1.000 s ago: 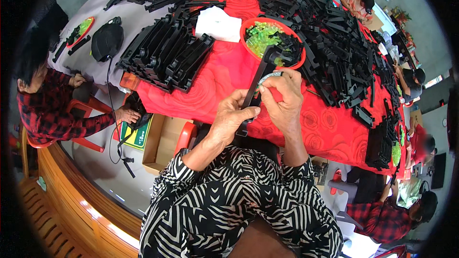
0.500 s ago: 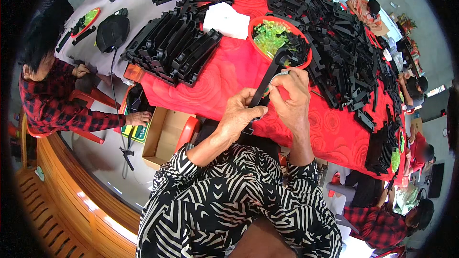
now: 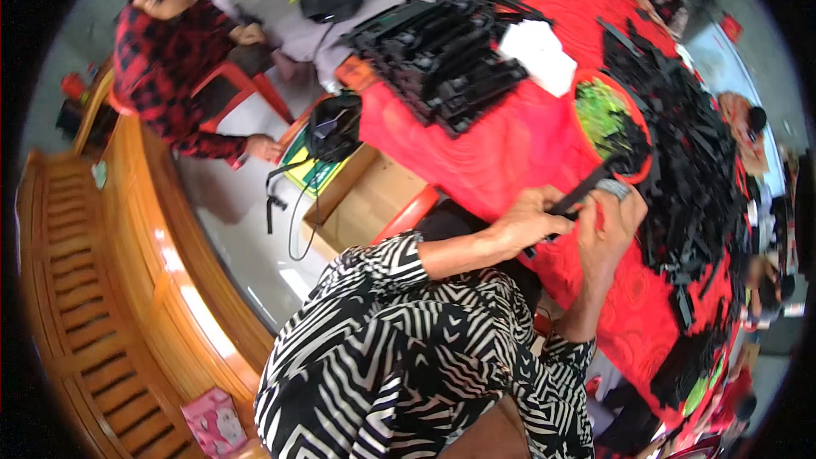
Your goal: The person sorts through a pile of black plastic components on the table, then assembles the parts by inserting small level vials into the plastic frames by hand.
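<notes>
My left hand (image 3: 534,221) is closed around the lower part of a long, narrow black plastic strip (image 3: 585,187), which tilts up and to the right. The strip's far end overlaps the rim of the bowl in this view. My right hand (image 3: 614,219) is right beside the strip, its thumb and fingers pinched together; what they hold, if anything, is hidden and blurred. A grey band (image 3: 614,189) shows on one of its fingers. Just beyond both hands stands a red-rimmed bowl (image 3: 639,108) holding small yellow-green pieces (image 3: 600,115) and black pieces.
Stacked black plastic parts (image 3: 438,64) and white paper (image 3: 540,55) lie on the red tablecloth (image 3: 476,149). A large heap of black strips (image 3: 684,170) spreads to the right. An open cardboard box (image 3: 365,204) is at left, near a person in a checked shirt (image 3: 166,68) and a wooden bench (image 3: 85,289).
The whole view has turned, so table and hands now appear further right. Both hands stay together at the black strip, the left still gripping it.
</notes>
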`<state>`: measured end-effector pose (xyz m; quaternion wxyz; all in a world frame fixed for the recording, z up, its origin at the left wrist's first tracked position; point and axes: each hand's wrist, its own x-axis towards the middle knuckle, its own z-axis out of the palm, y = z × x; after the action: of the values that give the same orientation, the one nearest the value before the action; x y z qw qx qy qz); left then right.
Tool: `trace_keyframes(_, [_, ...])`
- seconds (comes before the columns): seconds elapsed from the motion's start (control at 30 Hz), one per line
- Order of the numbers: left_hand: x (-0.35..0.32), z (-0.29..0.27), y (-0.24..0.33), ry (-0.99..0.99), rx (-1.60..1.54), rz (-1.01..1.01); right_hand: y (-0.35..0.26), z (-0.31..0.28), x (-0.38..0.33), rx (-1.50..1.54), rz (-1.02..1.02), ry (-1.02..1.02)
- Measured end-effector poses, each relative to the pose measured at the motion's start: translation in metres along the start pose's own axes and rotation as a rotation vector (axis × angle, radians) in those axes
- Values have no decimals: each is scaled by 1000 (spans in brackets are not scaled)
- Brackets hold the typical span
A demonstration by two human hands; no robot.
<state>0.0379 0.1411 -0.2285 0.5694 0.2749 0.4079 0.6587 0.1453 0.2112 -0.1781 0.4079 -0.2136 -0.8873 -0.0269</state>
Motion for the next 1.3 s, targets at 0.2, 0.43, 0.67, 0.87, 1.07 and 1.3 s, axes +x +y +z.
trace_keyframes(0.2, [-1, -2, -9, 82, 183, 80, -4, 6, -12, -45, -3, -8])
trace_keyframes(0.43, [7, -3, -28, 52, 493, 244, -2, 3, -22, -78, -19, -27])
trace_keyframes(0.67, [5, -4, -29, 42, 779, 380, 0, 4, -33, -97, 8, 28])
trace_keyframes(0.87, [-3, -2, -14, -49, 843, 279, 5, 11, -33, 1, 355, 378])
trace_keyframes(1.07, [-8, 4, -23, -117, 841, 368, 30, 4, -37, 579, 679, 188])
trace_keyframes(1.3, [-9, 7, -25, -192, 896, 313, 38, 6, -41, 865, 720, 342])
